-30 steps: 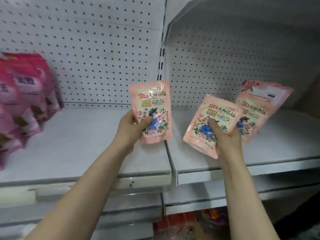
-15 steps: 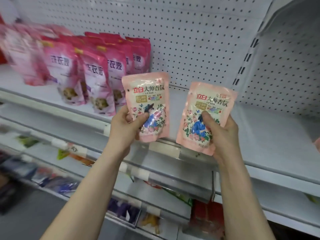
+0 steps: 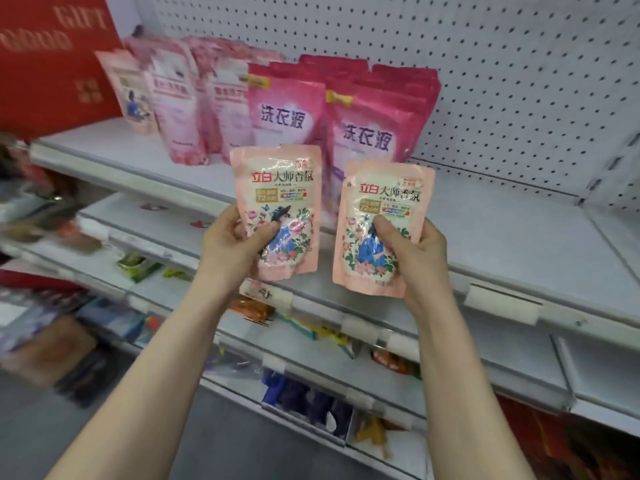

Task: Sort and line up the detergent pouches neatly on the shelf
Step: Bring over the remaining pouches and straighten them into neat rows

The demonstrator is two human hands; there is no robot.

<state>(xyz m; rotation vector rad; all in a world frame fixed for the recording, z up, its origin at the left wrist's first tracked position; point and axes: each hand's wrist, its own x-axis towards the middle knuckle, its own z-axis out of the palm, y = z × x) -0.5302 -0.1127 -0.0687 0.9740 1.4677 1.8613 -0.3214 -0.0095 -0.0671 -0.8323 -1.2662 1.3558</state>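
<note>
Our left hand (image 3: 230,247) grips one pale pink floral detergent pouch (image 3: 278,188) and our right hand (image 3: 417,258) grips its twin (image 3: 384,199), thumbs on front. Both are upright before the magenta standing pouches (image 3: 367,133) on the white metal shelf (image 3: 519,244)

Two bare hands are in frame, the left hand (image 3: 230,245) and the right hand (image 3: 415,261), each gripping one glossy pale-pink floral plastic pouch. That makes two: the left pouch (image 3: 277,188) at centre and the right pouch (image 3: 384,202) toward 3 o'clock. At 12 o'clock, two magenta plastic pouches with purple lettering (image 3: 284,109) (image 3: 370,136) front their rows; those behind cannot be counted. At 11 o'clock stand at least three blurred lighter-pink pouches (image 3: 176,98). One red cardboard gift box (image 3: 52,71) sits at 10 o'clock.
</note>
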